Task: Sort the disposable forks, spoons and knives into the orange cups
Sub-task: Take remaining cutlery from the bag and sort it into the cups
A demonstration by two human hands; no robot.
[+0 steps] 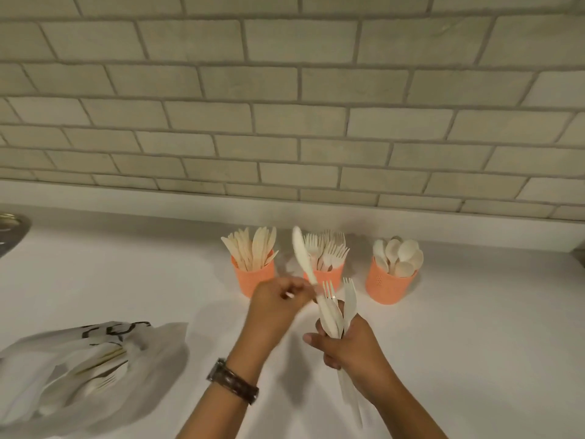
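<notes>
Nearest the camera, two bare forearms reach up from the bottom edge over a white bench (474, 312). The right hand (351, 346) is closed around a bundle of white cutlery (335, 312) held roughly upright: two fork heads stand above the fist, with at least one other piece beside them, and the handles stick out below the hand toward the bottom of the view. The left hand (278, 301), with a dark watch (232, 381) on its wrist, is blurred, its fingers pinched on the handle of a single white knife (302, 255) whose blade points up and slightly left, crossing in front of the gap between the left and middle cups. At the lower left a crumpled white plastic bag (95, 369) with dark print lies on the bench, and more pale cutlery, some fork tines among it, shows through it. Farther back, three orange cups stand in a row on the bench, apart from each other. The left cup (253, 277) holds knives fanned out blade up, the middle cup (326, 275) holds forks with tines up and is partly hidden by the hands and the held pieces, and the right cup (387, 285) holds spoons with bowls up. At the far left edge a metal rim (12, 231) is partly in view. Behind everything rises a wall of pale tiles (285, 122) laid like bricks.
</notes>
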